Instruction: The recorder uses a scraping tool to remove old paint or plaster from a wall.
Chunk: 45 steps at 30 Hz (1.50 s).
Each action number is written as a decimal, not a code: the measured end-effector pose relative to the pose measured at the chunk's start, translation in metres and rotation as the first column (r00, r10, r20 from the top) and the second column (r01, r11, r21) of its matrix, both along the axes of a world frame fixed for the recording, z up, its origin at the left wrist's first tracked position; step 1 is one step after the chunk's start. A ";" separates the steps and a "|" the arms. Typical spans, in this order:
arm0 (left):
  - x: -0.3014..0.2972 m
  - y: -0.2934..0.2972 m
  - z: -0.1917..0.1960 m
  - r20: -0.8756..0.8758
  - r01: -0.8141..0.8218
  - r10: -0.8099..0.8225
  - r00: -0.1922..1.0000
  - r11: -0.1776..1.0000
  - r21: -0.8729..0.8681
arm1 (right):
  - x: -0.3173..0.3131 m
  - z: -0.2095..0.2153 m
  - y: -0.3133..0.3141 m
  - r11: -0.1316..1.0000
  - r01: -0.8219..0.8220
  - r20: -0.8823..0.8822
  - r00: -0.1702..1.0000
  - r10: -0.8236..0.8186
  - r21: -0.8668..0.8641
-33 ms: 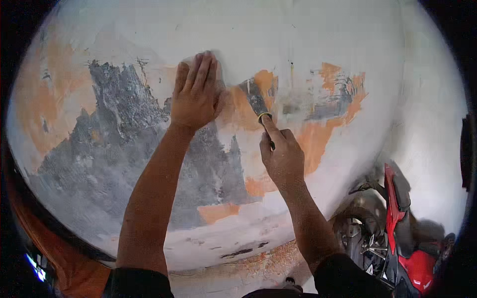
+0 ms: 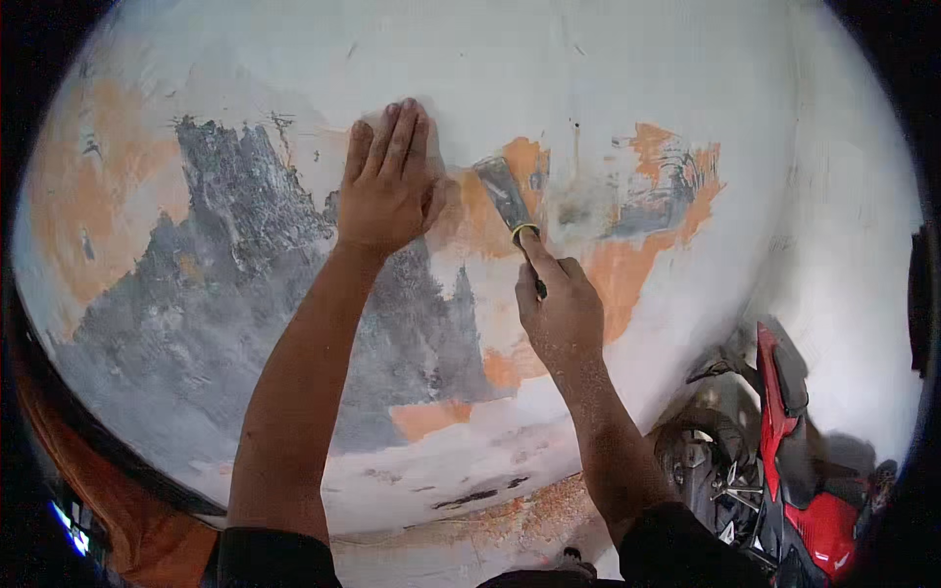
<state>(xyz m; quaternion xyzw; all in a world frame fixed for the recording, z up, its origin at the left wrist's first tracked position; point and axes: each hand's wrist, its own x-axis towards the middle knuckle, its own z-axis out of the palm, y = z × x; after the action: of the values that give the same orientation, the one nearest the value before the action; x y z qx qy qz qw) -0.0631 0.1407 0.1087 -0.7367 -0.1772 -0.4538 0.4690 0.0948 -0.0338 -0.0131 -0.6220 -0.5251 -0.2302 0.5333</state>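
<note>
My left hand point(image 2: 389, 186) lies flat against the wall point(image 2: 470, 59), fingers stretched up and nearly together, holding nothing. To its right, my right hand point(image 2: 562, 309) is closed round the handle of a scraper point(image 2: 503, 191). Its flat grey metal blade points up and to the left, over a peeled orange patch point(image 2: 480, 211); a yellow band rings the neck. My index finger runs along the handle. Whether the blade's edge touches the wall cannot be told. A broad bare grey area point(image 2: 245, 314) spreads below and left of my left hand, with ragged paint edges.
A red and black motorbike point(image 2: 779, 451) stands at the lower right, near the wall. Orange flakes and crumbs point(image 2: 549, 519) lie on the floor along the wall's foot. Brown cloth point(image 2: 118, 500) hangs or lies at the lower left, beside a bright bluish light point(image 2: 71, 526).
My right hand and the scraper have shifted slightly right and down. The left hand stays at the same place on the wall.
</note>
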 end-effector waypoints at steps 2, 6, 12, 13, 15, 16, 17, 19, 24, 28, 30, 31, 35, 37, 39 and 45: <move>-0.002 0.003 0.002 -0.046 0.076 -0.078 0.996 0.996 -0.041 | -0.003 -0.001 0.001 1.000 -0.027 0.004 1.000 0.027 0.016; -0.005 0.001 0.006 -0.085 0.113 -0.117 0.990 0.993 -0.043 | -0.007 0.005 0.005 1.000 0.012 0.008 1.000 -0.012 -0.008; -0.006 0.005 0.004 -0.088 -0.005 0.003 0.996 1.000 -0.023 | -0.008 0.017 0.014 1.000 -0.023 -0.060 0.998 0.023 -0.001; -0.007 0.005 0.003 -0.091 -0.008 0.006 0.996 1.000 -0.024 | -0.009 0.027 0.015 1.000 -0.026 -0.062 0.998 0.026 -0.002; -0.008 0.003 0.001 -0.059 -0.040 0.040 0.997 0.999 -0.008 | -0.009 0.040 0.014 0.999 -0.023 -0.007 1.000 0.023 0.039; -0.013 0.001 0.004 -0.054 -0.053 0.053 0.997 0.999 0.005 | -0.013 0.040 0.000 0.999 -0.038 -0.060 0.997 0.038 -0.001; -0.013 0.003 0.001 -0.051 -0.054 0.053 0.997 0.998 -0.021 | -0.015 0.030 -0.007 0.999 -0.046 -0.060 0.997 0.047 0.006; -0.014 0.003 -0.004 -0.048 -0.055 0.053 0.997 0.998 -0.040 | -0.017 0.015 -0.017 0.991 -0.062 -0.089 0.995 0.052 -0.118; -0.010 -0.003 -0.002 -0.041 -0.083 0.080 0.996 0.994 -0.072 | -0.010 0.017 -0.017 0.996 -0.042 -0.001 0.999 0.042 -0.074; -0.009 -0.001 -0.001 -0.025 -0.049 0.048 0.999 0.998 -0.039 | -0.005 -0.013 0.002 1.000 0.005 0.072 0.997 -0.005 0.007; -0.008 -0.003 -0.002 -0.029 -0.090 0.088 0.996 0.994 -0.060 | -0.004 0.002 0.009 0.999 0.034 0.095 0.995 -0.030 -0.037; -0.008 -0.001 -0.002 -0.025 -0.091 0.090 0.996 0.994 -0.061 | -0.004 0.010 0.010 0.995 0.062 0.122 0.991 -0.053 -0.074; -0.011 0.003 -0.003 -0.019 -0.026 0.026 0.999 0.999 -0.043 | -0.006 -0.006 -0.009 0.997 -0.026 0.053 0.998 0.030 -0.071; -0.012 0.002 -0.004 -0.021 -0.014 0.013 1.000 0.998 -0.066 | -0.013 -0.004 -0.003 0.998 0.020 0.078 0.997 -0.015 -0.061; -0.012 0.001 -0.002 -0.018 -0.032 0.032 0.999 0.998 -0.045 | -0.013 -0.002 -0.006 0.998 0.023 0.073 0.997 -0.019 -0.062; -0.005 0.003 -0.003 -0.018 -0.041 0.040 0.999 0.998 -0.038 | -0.004 0.003 0.015 1.000 -0.006 0.081 0.997 0.005 0.022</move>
<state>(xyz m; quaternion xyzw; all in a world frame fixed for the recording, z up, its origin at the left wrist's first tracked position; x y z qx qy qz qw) -0.0678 0.1435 0.1060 -0.7456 -0.1968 -0.4345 0.4654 0.0909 -0.0189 -0.0097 -0.6049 -0.5454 -0.2593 0.5191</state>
